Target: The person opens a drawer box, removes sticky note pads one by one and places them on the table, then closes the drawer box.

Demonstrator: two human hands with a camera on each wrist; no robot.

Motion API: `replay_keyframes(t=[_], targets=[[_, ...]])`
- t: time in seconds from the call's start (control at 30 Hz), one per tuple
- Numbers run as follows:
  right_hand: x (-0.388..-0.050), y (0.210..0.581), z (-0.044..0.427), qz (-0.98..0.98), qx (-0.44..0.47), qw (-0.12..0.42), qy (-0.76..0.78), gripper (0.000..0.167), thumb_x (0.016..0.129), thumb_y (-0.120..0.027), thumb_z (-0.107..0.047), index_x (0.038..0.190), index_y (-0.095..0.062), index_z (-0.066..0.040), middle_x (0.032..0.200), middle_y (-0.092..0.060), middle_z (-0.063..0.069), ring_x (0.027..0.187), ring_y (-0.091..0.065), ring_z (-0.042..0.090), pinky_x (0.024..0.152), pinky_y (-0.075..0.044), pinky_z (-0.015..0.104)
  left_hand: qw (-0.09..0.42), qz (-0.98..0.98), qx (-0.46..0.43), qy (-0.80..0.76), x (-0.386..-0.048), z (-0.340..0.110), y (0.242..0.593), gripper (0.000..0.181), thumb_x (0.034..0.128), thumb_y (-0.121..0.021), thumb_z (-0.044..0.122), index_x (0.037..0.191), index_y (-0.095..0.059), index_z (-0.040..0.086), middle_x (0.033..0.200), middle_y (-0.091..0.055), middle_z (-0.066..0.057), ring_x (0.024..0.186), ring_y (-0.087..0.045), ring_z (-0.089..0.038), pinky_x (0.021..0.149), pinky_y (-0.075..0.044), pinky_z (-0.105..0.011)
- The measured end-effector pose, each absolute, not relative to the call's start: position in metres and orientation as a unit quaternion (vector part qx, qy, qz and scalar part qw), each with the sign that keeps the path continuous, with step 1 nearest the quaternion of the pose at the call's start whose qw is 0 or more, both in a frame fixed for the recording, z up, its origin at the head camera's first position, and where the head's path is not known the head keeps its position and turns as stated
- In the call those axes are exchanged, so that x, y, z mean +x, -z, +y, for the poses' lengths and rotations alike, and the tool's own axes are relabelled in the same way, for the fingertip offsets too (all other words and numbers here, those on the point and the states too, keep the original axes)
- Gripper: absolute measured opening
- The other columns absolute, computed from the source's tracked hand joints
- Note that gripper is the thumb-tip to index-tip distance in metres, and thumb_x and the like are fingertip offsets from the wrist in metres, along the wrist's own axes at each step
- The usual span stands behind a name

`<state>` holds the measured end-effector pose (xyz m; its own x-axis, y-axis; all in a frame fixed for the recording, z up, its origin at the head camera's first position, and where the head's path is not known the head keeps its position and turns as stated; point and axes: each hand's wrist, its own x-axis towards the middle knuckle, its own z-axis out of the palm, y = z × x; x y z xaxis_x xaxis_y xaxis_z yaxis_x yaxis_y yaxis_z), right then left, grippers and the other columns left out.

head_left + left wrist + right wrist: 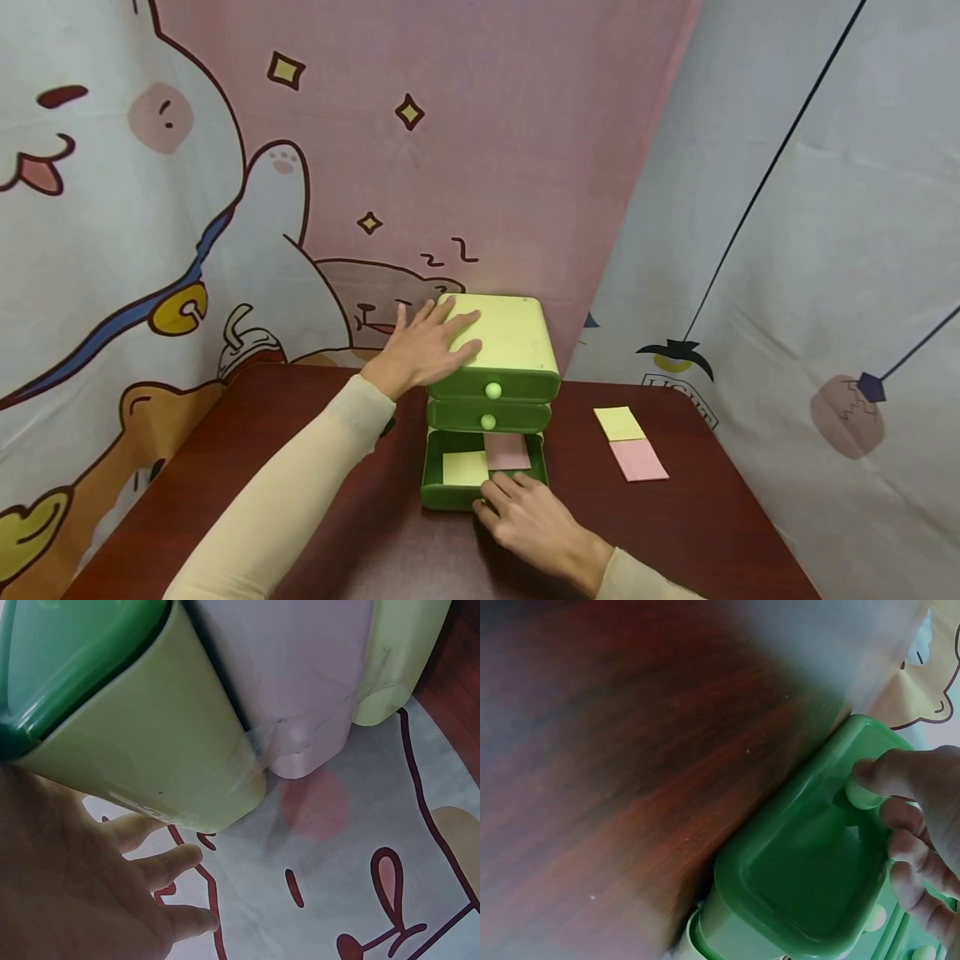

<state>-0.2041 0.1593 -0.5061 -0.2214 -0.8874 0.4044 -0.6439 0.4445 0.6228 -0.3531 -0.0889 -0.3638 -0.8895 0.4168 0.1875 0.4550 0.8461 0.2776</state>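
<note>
A small desktop drawer unit (510, 333) with a pale yellow top and green drawer fronts stands on the table. Its bottom drawer (447, 498) is pulled out, showing a yellow paper square (463, 469) and a pink paper square (510, 454) inside. My left hand (423, 350) rests on the unit's top with fingers spread; in the left wrist view its fingers lie along the yellow casing (150, 757). At the bottom drawer's front, my right hand (528, 517) pinches the round light green knob (862, 796) between thumb and fingers.
Right of the unit, a yellow paper square (619, 423) and a pink one (639, 460) lie end to end on the dark red table (360, 533). The middle and top drawers (457, 414) are closed. A printed cartoon cloth (525, 167) hangs behind the table.
</note>
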Motion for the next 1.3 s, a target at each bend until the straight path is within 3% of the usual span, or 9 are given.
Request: replay_keyframes(t=[0.13, 0.53, 0.87, 1.07, 1.3], targets=[[-0.204, 0.506, 0.161, -0.761, 0.504, 0.375, 0.162, 0.028, 0.104, -0.06, -0.026, 0.107, -0.087, -0.026, 0.099, -0.066, -0.005, 0.093, -0.06, 0.018, 0.077, -0.046, 0.03, 0.059, -0.959, -0.228, 0.158, -0.353, -0.089, 0.363, 0.075, 0.117, -0.034, 0.076, 0.184, -0.035, 0.043, 0.198, -0.018, -0.009, 0.182, -0.019, -0.05, 0.141, 0.006, -0.085], [-0.202, 0.508, 0.17, -0.757, 0.525, 0.36, 0.147, 0.029, 0.109, -0.058, -0.026, 0.115, -0.086, -0.023, 0.11, -0.067, -0.006, 0.103, -0.062, 0.017, 0.089, -0.052, 0.032, 0.055, -0.96, -0.227, 0.153, -0.352, -0.089, 0.362, 0.075, 0.1168, -0.035, 0.076, 0.184, -0.035, 0.043, 0.198, -0.017, -0.009, 0.183, -0.018, -0.048, 0.142, 0.002, -0.085], [-0.204, 0.509, 0.177, -0.725, 0.552, 0.383, 0.154, 0.027, 0.109, -0.059, -0.023, 0.116, -0.085, -0.023, 0.117, -0.068, -0.004, 0.106, -0.065, 0.017, 0.089, -0.056, 0.032, 0.057, -0.96, -0.225, 0.155, -0.352, -0.089, 0.362, 0.074, 0.1175, -0.033, 0.075, 0.184, -0.035, 0.043, 0.198, -0.019, -0.009, 0.183, -0.019, -0.048, 0.142, 0.001, -0.085], [-0.203, 0.509, 0.178, -0.714, 0.563, 0.388, 0.154, 0.028, 0.108, -0.059, -0.024, 0.116, -0.086, -0.025, 0.13, -0.071, -0.002, 0.11, -0.066, 0.018, 0.09, -0.056, 0.033, 0.06, -0.96, -0.225, 0.154, -0.352, -0.089, 0.361, 0.074, 0.1172, -0.035, 0.075, 0.184, -0.036, 0.043, 0.198, -0.018, -0.009, 0.183, -0.02, -0.048, 0.143, 0.0, -0.084], [-0.199, 0.51, 0.177, -0.714, 0.573, 0.373, 0.152, 0.032, 0.114, -0.055, -0.02, 0.12, -0.087, -0.024, 0.146, -0.073, 0.002, 0.118, -0.07, 0.018, 0.097, -0.059, 0.033, 0.058, -0.96, -0.226, 0.155, -0.352, -0.089, 0.362, 0.074, 0.1171, -0.036, 0.075, 0.184, -0.036, 0.043, 0.198, -0.018, -0.009, 0.183, -0.019, -0.048, 0.142, 0.001, -0.085]])
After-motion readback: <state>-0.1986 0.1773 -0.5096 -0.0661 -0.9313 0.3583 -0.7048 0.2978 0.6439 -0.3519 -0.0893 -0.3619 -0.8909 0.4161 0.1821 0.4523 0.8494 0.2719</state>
